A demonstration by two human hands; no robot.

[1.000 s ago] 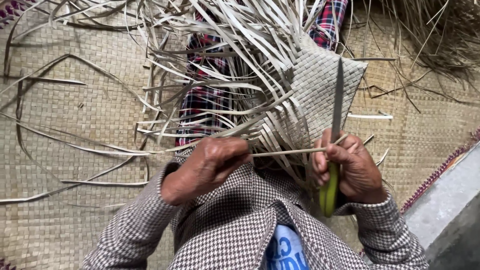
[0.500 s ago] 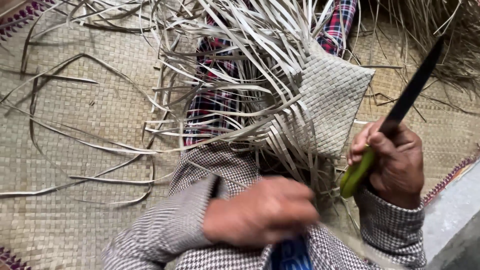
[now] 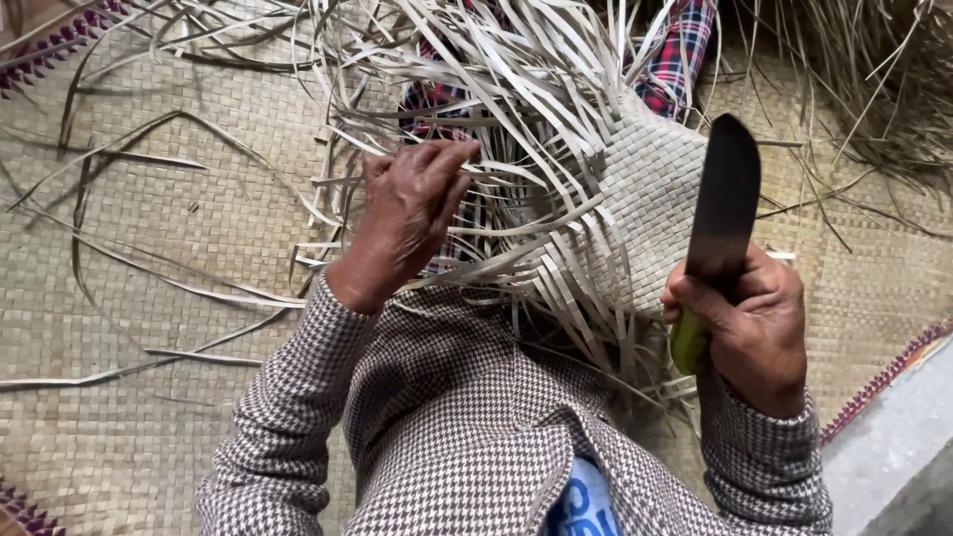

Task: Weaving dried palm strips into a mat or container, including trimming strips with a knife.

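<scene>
My right hand (image 3: pixel 747 316) grips a knife (image 3: pixel 723 213) by its yellow-green handle, the broad dark blade pointing up beside the woven piece. A partly woven panel of pale leaf strips (image 3: pixel 650 203) rests on my lap, with many loose strips (image 3: pixel 476 109) fanning out from it. My left hand (image 3: pixel 409 213) reaches into those loose strips, fingers extended and touching them; I cannot tell whether it pinches one. Checked houndstooth sleeves cover both my arms.
A large woven straw mat (image 3: pixel 149 328) covers the floor, with stray strips (image 3: pixel 189 288) lying on its left side. Red plaid cloth (image 3: pixel 685 60) shows beneath the strips. A grey concrete edge (image 3: pixel 893 447) runs along the bottom right. More dry fibres (image 3: pixel 874 89) pile at the top right.
My left hand has moved from low near my lap up into the loose strips. My right hand has turned the knife from slanting right to nearly upright.
</scene>
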